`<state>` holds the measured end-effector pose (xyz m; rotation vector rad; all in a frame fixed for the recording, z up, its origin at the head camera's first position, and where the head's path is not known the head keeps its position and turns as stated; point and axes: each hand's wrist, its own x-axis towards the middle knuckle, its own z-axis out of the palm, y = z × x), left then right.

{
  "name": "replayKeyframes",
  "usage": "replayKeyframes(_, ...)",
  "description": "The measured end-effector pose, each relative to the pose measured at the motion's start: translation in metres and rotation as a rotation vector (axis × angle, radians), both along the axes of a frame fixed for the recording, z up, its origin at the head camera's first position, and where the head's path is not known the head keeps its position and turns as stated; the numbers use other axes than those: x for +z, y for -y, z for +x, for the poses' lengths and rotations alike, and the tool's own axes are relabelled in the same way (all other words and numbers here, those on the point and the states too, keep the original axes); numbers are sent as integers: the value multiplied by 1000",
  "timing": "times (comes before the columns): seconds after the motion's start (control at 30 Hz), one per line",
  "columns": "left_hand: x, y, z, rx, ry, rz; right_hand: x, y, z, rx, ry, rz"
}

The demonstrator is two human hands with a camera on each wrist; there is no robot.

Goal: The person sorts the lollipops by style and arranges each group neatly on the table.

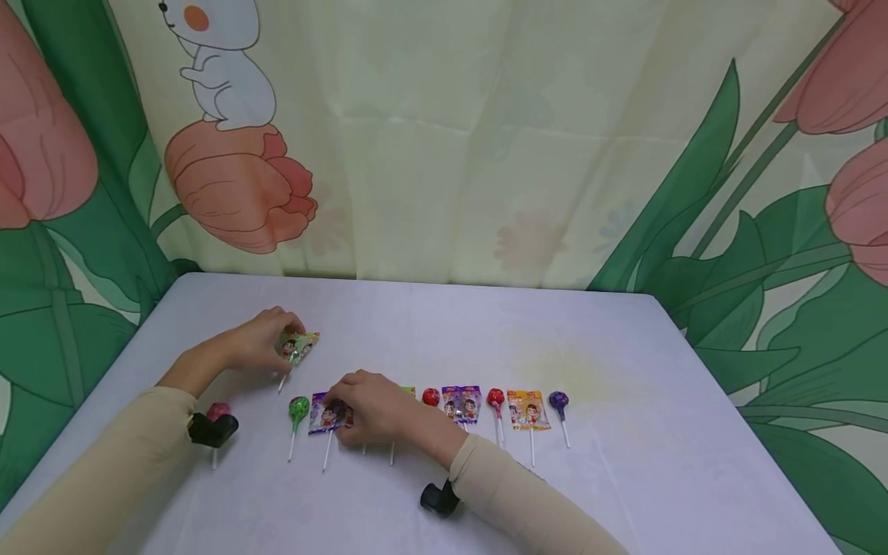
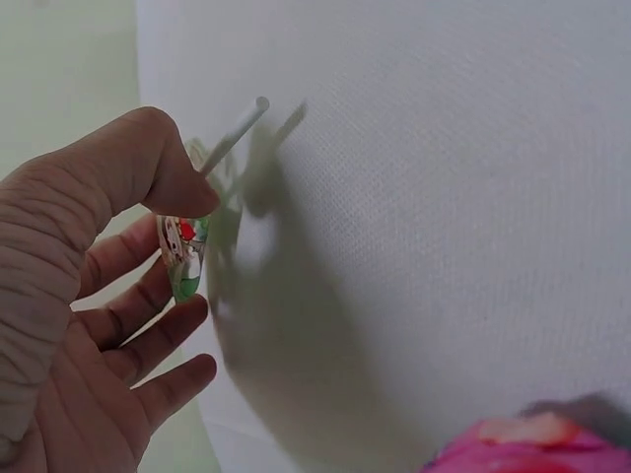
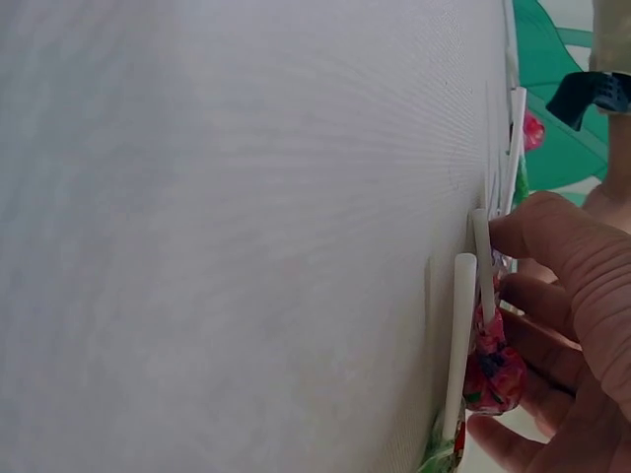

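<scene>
At the table's left, my left hand [image 1: 266,339] pinches a flat lollipop in a green printed wrapper [image 1: 298,347]. Its white stick [image 2: 237,133] points away past the thumb in the left wrist view. My right hand [image 1: 371,407] has thumb and fingers at the right edge of a flat purple-wrapped lollipop [image 1: 322,416], pinching it. Under that hand a red ball lollipop [image 3: 496,379] shows in the right wrist view, next to a green-wrapped one [image 3: 444,455]. Between the hands lies a round green lollipop [image 1: 299,408].
Rightward along the row lie a red ball lollipop [image 1: 431,397], a purple packet lollipop [image 1: 461,402], another red ball [image 1: 496,398], an orange packet lollipop [image 1: 527,408] and a dark purple ball [image 1: 558,400]. A pink lollipop [image 1: 218,411] lies by my left wrist. A printed curtain [image 1: 430,154] hangs behind.
</scene>
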<state>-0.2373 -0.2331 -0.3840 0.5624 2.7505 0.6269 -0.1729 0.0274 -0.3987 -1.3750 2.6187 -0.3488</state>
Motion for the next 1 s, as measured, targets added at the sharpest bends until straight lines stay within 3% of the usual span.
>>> replayKeyframes(0.37, -4, -1, -2, 17, 20, -21, -1, 2, 0, -6, -23, 23)
replayKeyframes(1.0, -6, 1, 2, 2, -32, -3, 4, 9, -1, -36, -29, 26)
